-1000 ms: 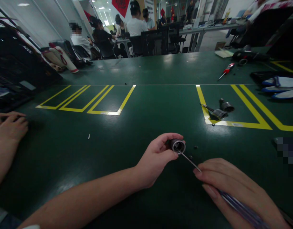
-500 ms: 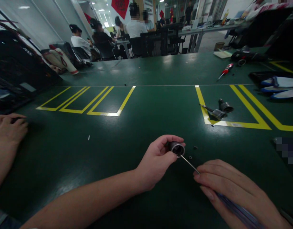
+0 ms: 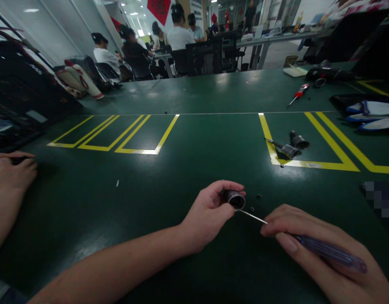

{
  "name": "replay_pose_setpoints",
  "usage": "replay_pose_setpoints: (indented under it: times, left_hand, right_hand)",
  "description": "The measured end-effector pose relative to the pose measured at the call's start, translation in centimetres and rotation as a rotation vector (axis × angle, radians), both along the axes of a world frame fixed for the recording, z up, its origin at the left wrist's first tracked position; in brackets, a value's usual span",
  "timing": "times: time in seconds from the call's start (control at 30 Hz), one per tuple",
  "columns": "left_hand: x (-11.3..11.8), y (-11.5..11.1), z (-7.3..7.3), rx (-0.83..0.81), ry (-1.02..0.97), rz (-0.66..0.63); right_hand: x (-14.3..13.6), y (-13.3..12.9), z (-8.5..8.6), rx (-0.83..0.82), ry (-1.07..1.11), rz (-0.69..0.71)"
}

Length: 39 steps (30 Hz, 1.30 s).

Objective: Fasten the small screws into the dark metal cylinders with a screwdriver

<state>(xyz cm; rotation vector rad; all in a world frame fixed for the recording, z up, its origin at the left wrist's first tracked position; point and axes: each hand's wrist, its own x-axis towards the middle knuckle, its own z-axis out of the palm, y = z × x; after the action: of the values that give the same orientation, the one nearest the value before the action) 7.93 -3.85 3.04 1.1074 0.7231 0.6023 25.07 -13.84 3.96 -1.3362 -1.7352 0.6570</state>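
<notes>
Between the thumb and fingers of my left hand (image 3: 210,213) is a round metal part (image 3: 236,199), its hollow end turned toward the right. My right hand (image 3: 321,249) is closed round a screwdriver (image 3: 330,252) with a translucent purple handle. The thin shaft points left, and its tip is at the lower rim of the metal part, close to my left thumb. Two small pieces, a dark one (image 3: 259,195) and a ring-like nut (image 3: 252,209), lie on the green table (image 3: 144,219) just right of the metal part.
Two metal parts (image 3: 298,140) lie within yellow tape at the right. Beyond are a red screwdriver (image 3: 300,93), a dark tool (image 3: 330,74) and white-blue gloves (image 3: 371,114). Another person's hand (image 3: 15,173) rests at the left edge. People sit in the background.
My right hand has turned, showing more of the screwdriver handle. The shaft lies flatter, and its tip has shifted from inside the opening to the lower rim. My left hand has barely moved.
</notes>
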Motion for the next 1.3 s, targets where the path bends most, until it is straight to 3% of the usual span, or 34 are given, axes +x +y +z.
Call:
replay_pose_setpoints:
  times: [0.2, 0.5, 0.9, 1.3]
  left_hand:
    - [0.0, 0.0, -0.1, 0.029, 0.007, -0.009]
    - [-0.1, 0.0, -0.5, 0.164, 0.028, -0.072]
    - [0.0, -0.1, -0.2, 0.175, 0.045, -0.061]
    - [0.2, -0.2, -0.1, 0.058, 0.017, -0.012]
  right_hand:
    - [-0.1, -0.1, -0.1, 0.044, -0.028, -0.084]
    - [-0.2, -0.1, -0.1, 0.008, -0.009, -0.076]
    - [-0.4, -0.2, 0.0, 0.018, -0.058, -0.083]
    - [-0.2, -0.9, -0.6, 0.091, -0.182, -0.04]
